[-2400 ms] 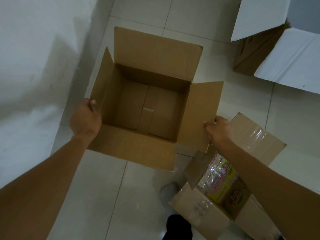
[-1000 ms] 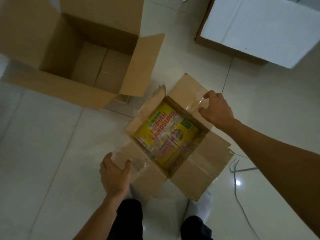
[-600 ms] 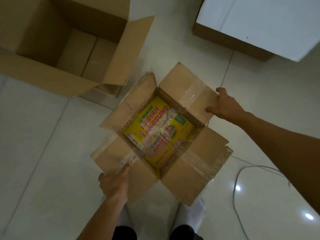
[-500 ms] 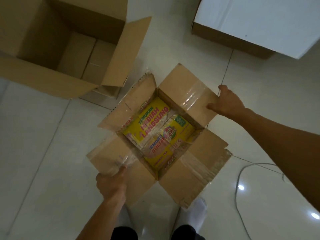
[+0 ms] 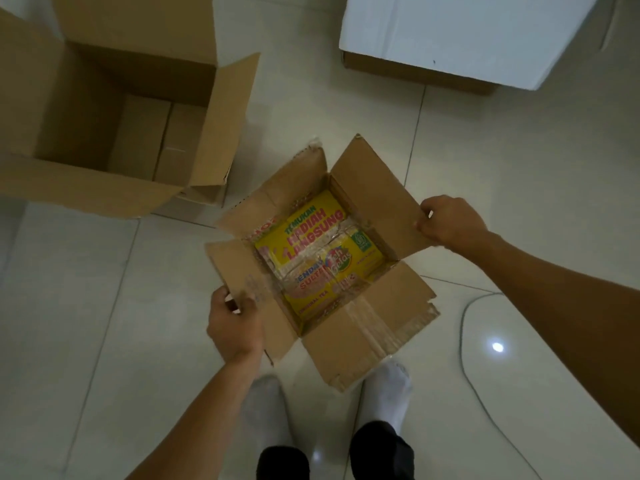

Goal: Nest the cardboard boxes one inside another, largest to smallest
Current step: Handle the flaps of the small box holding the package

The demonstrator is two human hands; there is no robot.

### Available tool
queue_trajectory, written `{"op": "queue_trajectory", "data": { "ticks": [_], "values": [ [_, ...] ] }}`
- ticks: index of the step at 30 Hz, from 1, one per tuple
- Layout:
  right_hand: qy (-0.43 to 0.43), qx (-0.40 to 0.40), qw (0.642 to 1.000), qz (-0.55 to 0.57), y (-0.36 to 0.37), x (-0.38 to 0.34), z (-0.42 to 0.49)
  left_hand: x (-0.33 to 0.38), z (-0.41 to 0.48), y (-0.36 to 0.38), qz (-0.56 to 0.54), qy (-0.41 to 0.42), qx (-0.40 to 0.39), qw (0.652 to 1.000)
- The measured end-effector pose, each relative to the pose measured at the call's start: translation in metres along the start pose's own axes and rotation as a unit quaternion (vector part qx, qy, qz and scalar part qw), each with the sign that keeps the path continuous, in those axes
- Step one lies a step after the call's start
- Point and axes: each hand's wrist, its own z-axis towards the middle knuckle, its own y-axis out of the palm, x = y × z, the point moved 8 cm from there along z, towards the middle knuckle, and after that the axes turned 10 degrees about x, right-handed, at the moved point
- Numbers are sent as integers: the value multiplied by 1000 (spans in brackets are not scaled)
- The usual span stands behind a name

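Both hands have shifted outward: left hand (image 5: pixel 232 325) and right hand (image 5: pixel 450 221), fingers clamped on opposite flaps of the small tape-edged brown cardboard box (image 5: pixel 367 332).

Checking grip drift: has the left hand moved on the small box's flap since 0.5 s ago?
Cannot tell for sure: the camera shifted. The left hand grips the near-left flap of the small box, much as before.

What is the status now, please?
Left hand and right hand each grip a flap of the small box. Big empty box waits beside. Path clear.
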Motion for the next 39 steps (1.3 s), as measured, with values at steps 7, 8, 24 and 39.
{"op": "queue_trajectory", "data": {
  "ticks": [7, 8, 24, 39],
  "values": [
    [132, -21, 988, 73, 23, 46, -70, 62, 12, 32, 16, 122, -89, 988],
    [151, -23, 984, 88, 27, 50, -77, 70, 15, 37, 20, 138, -103, 985],
    [259, -41, 940, 219, 56, 52, -126, 125, 34, 75, 66, 282, -221, 931],
    [267, -25, 949, 168, 51, 46, -124, 132, 48, 68, 86, 281, -214, 932]
  ]
}}
